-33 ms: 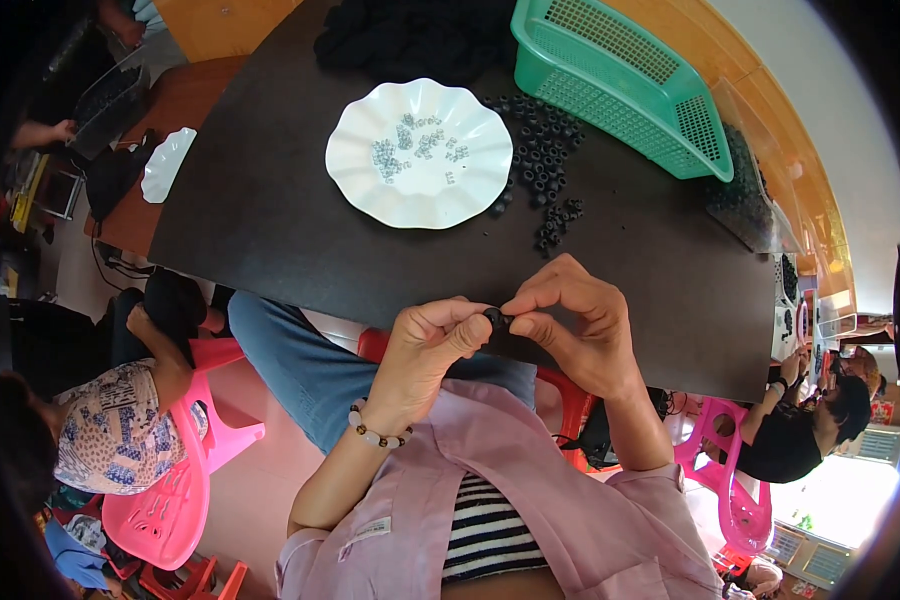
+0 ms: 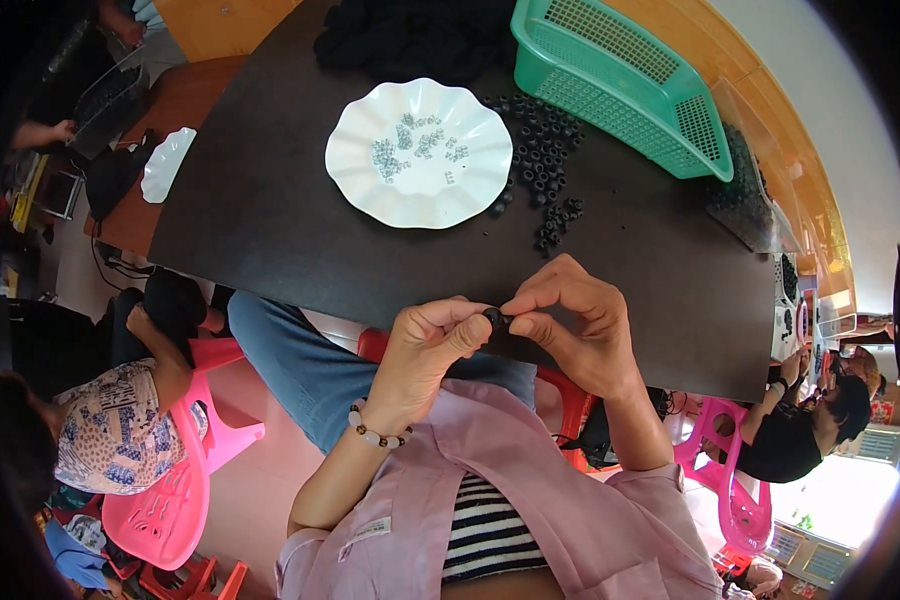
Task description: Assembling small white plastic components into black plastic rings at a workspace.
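Note:
In front of my body, at the near edge of the table, my left hand (image 2: 438, 340) pinches a small round black piece (image 2: 494, 319) between thumb and forefinger. My right hand (image 2: 575, 325) is closed in a pinch at that piece's right side; what its fingertips hold is too small to make out. Many similar black ring-shaped pieces (image 2: 545, 165) lie loose on the table beyond my right hand. To their left stands a white wavy-rimmed plate (image 2: 355, 190) with small clear pieces (image 2: 390, 155) scattered on it.
A green perforated basket (image 2: 610, 95) stands at the far right of the dark table (image 2: 270, 220). Beside it is a clear bin (image 2: 755, 205) of dark pieces. Black cloth (image 2: 400, 40) lies at the back. People sit on pink chairs at left (image 2: 160, 510) and right (image 2: 745, 510).

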Motion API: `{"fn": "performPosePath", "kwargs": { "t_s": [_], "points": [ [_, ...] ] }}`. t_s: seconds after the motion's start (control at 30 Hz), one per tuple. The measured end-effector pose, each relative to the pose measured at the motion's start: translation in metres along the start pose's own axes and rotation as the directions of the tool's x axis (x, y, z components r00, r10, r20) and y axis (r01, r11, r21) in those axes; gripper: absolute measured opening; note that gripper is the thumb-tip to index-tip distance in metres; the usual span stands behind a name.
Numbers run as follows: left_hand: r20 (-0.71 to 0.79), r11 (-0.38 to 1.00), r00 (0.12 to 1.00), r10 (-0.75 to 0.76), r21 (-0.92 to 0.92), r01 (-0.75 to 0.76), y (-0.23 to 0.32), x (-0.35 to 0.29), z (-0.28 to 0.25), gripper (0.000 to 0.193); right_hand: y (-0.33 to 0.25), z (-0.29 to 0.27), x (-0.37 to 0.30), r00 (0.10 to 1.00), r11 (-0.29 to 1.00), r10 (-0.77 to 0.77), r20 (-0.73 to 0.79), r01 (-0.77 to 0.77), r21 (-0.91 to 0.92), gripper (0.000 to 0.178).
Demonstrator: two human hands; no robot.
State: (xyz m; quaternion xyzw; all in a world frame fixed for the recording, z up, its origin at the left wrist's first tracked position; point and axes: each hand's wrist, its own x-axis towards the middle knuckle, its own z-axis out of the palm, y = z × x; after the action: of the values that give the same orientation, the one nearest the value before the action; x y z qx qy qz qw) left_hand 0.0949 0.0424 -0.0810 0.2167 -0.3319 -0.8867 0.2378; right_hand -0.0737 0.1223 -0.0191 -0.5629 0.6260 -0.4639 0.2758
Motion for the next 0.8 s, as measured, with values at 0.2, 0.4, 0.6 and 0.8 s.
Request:
{"fn": "performPosePath", "kwargs": {
  "t_s": [0.2, 0.4, 0.6, 0.8],
  "points": [
    [0.027, 0.998, 0.999, 0.028, 0.047, -0.029, 0.004, -0.001, 0.003, 0.020, 0.003, 0.001, -0.004, 0.998, 0.995, 0.063, 0.005, -0.063, 0.078, 0.013],
    [0.077, 0.987, 0.997, 0.023, 0.156, -0.035, 0.008, -0.001, -0.001, 0.021, 0.004, -0.001, -0.003, 0.977, 0.938, 0.181, 0.116, -0.207, 0.279, 0.017],
    [0.084, 0.983, 0.992, -0.092, 0.166, 0.077, 0.020, -0.003, 0.003, 0.025, 0.011, 0.003, 0.002, 0.945, 0.849, 0.019, 0.325, -0.187, 0.494, 0.032],
    [0.110, 0.987, 0.993, -0.038, 0.160, 0.020, 0.011, -0.007, -0.008, 0.031, 0.019, 0.011, -0.001, 0.960, 0.899, -0.062, 0.274, -0.066, 0.434, 0.029]
  ]
}}
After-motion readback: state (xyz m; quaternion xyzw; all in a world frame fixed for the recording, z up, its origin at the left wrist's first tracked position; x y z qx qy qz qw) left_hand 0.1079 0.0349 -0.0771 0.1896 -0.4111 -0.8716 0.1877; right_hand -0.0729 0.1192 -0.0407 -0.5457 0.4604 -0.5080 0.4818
